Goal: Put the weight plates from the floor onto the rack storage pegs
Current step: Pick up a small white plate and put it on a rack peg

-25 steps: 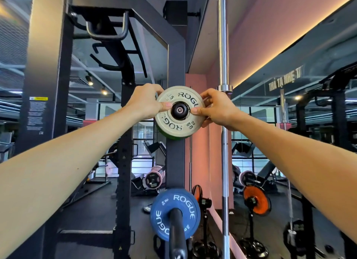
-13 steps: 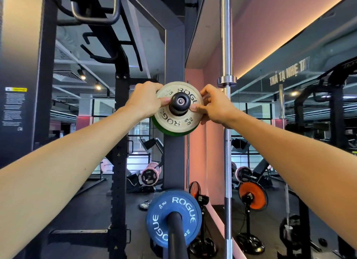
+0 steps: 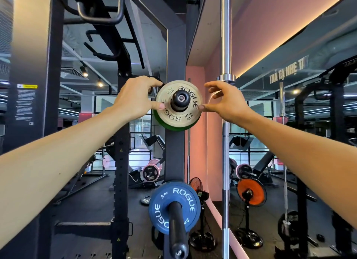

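Two hands are raised to the upper peg point(image 3: 180, 101) of the rack upright point(image 3: 174, 148), where a small pale plate point(image 3: 178, 104) has been threaded over the peg and is seated against a green plate point(image 3: 173, 126) behind it, whose rim shows below and to the left of the pale one. The left hand point(image 3: 135, 100) is set against the pale plate's left edge, the thumb pressed on its face and the index finger laid over the top rim, the fingers only lightly curled; the contact looks like a steadying push rather than a firm grasp, probably so that the plate is kept flat on the peg. The right hand point(image 3: 225, 102) is held just beside the plate's right edge with the fingers spread and relaxed, and nothing is gripped by it; whether the thumb tip is touching the rim cannot be told. Judged from this, the plate is already hung and is being let go. Below the pale plate, on the same upright, a blue plate point(image 3: 174, 206) is carried on a lower peg point(image 3: 176, 228) that juts toward the camera. To the right of the upright, a steel barbell point(image 3: 226, 123) is stored standing on end. No plates on the floor nearby can be made out, so what remains of the task cannot be judged.
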`<state>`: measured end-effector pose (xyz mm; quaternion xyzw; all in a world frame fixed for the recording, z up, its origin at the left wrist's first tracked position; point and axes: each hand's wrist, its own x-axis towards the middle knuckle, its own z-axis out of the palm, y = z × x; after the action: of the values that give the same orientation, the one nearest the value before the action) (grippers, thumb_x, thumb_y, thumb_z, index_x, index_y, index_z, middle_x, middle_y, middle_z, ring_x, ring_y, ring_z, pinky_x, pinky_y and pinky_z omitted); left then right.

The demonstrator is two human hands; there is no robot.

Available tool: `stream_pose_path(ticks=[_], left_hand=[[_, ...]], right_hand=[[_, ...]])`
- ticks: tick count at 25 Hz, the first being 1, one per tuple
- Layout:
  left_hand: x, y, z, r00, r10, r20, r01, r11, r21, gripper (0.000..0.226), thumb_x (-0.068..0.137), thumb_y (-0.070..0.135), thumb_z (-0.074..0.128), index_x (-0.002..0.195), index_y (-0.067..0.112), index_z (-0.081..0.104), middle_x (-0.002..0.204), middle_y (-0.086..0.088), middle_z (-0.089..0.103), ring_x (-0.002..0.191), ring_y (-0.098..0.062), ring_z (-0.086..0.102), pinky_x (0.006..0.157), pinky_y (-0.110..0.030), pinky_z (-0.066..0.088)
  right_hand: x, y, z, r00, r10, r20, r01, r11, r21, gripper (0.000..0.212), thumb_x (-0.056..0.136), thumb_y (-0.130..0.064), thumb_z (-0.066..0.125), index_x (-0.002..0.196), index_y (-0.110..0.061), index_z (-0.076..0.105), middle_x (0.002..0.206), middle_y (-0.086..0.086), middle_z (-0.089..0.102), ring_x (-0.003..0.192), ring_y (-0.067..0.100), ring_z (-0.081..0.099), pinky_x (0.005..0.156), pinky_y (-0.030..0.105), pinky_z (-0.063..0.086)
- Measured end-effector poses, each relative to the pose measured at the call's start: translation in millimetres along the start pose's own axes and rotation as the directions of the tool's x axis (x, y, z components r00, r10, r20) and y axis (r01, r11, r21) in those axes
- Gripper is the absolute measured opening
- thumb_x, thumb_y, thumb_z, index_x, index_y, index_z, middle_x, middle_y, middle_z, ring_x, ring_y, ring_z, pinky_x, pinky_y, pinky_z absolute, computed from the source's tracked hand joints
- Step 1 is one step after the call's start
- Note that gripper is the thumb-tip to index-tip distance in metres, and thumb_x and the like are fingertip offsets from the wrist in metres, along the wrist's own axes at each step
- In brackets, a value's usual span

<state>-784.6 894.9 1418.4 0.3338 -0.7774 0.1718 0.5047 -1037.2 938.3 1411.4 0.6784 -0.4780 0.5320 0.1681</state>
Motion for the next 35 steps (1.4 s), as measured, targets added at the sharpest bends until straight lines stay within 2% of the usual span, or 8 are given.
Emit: stream_pose_path(ticks=[8, 14, 18, 21, 24, 28, 32, 35], left_hand=[[-0.1, 6.7, 12.5, 1.0, -0.002, 0.011, 0.003, 1.0, -0.005, 0.071, 0.063, 0.034, 0.089, 0.128, 0.022, 0.064, 0.127, -0.001, 0.065, 0.118, -0.023, 0.057, 0.101, -0.041, 0.044], [14.9, -0.7, 54.2, 0.997, 0.068, -0.021, -0.063, 0.984, 0.164, 0.048, 0.067, 0.027, 0.086, 0.111, 0.026, 0.069, 0.088, -0.007, 0.069, 0.091, -0.034, 0.06, 0.074, -0.042, 0.051], [29.7, -20.9, 81.5, 0.997, 0.062, -0.049, -0.051, 0.98, 0.193, 0.041, 0.065, 0.028, 0.086, 0.102, 0.026, 0.07, 0.088, -0.008, 0.069, 0.087, -0.036, 0.059, 0.063, -0.034, 0.04], [39.5, -31.6, 95.0, 0.998, 0.052, -0.028, -0.045, 0.977, 0.209, 0.034, 0.064, 0.027, 0.086, 0.094, 0.021, 0.071, 0.081, -0.007, 0.066, 0.081, -0.034, 0.057, 0.062, -0.032, 0.035], [48.1, -44.0, 110.7, 0.998, 0.069, -0.013, -0.065, 0.973, 0.22, 0.031, 0.064, 0.027, 0.087, 0.092, 0.023, 0.074, 0.084, -0.007, 0.069, 0.084, -0.035, 0.06, 0.065, -0.036, 0.044], [52.8, -55.1, 115.7, 0.991, 0.119, -0.054, -0.105, 0.972, 0.21, 0.042, 0.062, 0.038, 0.087, 0.101, 0.03, 0.075, 0.086, -0.006, 0.071, 0.085, -0.035, 0.06, 0.073, -0.042, 0.049], [53.0, -53.7, 113.7, 0.993, 0.113, -0.037, -0.103, 0.973, 0.206, 0.047, 0.063, 0.037, 0.087, 0.107, 0.032, 0.074, 0.088, -0.006, 0.072, 0.088, -0.036, 0.06, 0.074, -0.044, 0.05], [50.9, -51.6, 111.2, 0.995, 0.1, 0.001, -0.098, 0.973, 0.208, 0.047, 0.065, 0.033, 0.087, 0.11, 0.027, 0.073, 0.097, -0.007, 0.072, 0.092, -0.036, 0.061, 0.073, -0.038, 0.047]], right_hand=[[4.3, -7.8, 12.6, 0.998, -0.057, 0.014, 0.057, 0.998, -0.02, 0.07, 0.066, -0.029, 0.087, 0.13, -0.023, 0.058, 0.111, 0.003, 0.06, 0.094, 0.017, 0.057, 0.081, 0.023, 0.044], [27.6, 7.7, 50.4, 0.994, -0.105, 0.007, 0.104, 0.968, -0.229, 0.06, 0.069, -0.025, 0.085, 0.125, -0.025, 0.062, 0.097, 0.002, 0.054, 0.085, 0.018, 0.049, 0.08, 0.032, 0.046], [41.0, 27.3, 73.5, 0.995, -0.096, 0.011, 0.096, 0.966, -0.241, 0.028, 0.065, -0.026, 0.084, 0.082, -0.034, 0.064, 0.086, -0.002, 0.05, 0.079, 0.02, 0.044, 0.067, 0.028, 0.031], [50.7, 42.0, 85.9, 0.994, -0.111, 0.016, 0.112, 0.965, -0.236, 0.046, 0.065, -0.026, 0.084, 0.058, -0.037, 0.04, 0.081, -0.004, 0.049, 0.078, 0.02, 0.044, 0.065, 0.028, 0.029], [61.2, 58.9, 99.2, 0.995, -0.102, 0.011, 0.102, 0.966, -0.239, 0.027, 0.063, -0.029, 0.086, 0.073, -0.029, 0.061, 0.075, -0.009, 0.047, 0.074, 0.017, 0.044, 0.056, 0.023, 0.027], [69.8, 65.6, 94.8, 0.995, -0.097, 0.036, 0.101, 0.981, -0.163, 0.039, 0.057, -0.03, 0.089, 0.07, -0.035, 0.053, 0.071, -0.016, 0.042, 0.06, -0.001, 0.039, 0.052, 0.003, 0.03], [71.8, 67.2, 96.4, 0.996, -0.078, 0.038, 0.083, 0.983, -0.162, 0.047, 0.056, -0.03, 0.09, 0.098, -0.026, 0.069, 0.067, -0.016, 0.045, 0.06, 0.001, 0.042, 0.051, 0.007, 0.026], [68.6, 61.3, 99.0, 0.998, -0.046, 0.042, 0.054, 0.973, -0.223, 0.036, 0.058, -0.03, 0.089, 0.07, -0.033, 0.055, 0.066, -0.017, 0.041, 0.07, 0.015, 0.043, 0.052, 0.013, 0.026]])
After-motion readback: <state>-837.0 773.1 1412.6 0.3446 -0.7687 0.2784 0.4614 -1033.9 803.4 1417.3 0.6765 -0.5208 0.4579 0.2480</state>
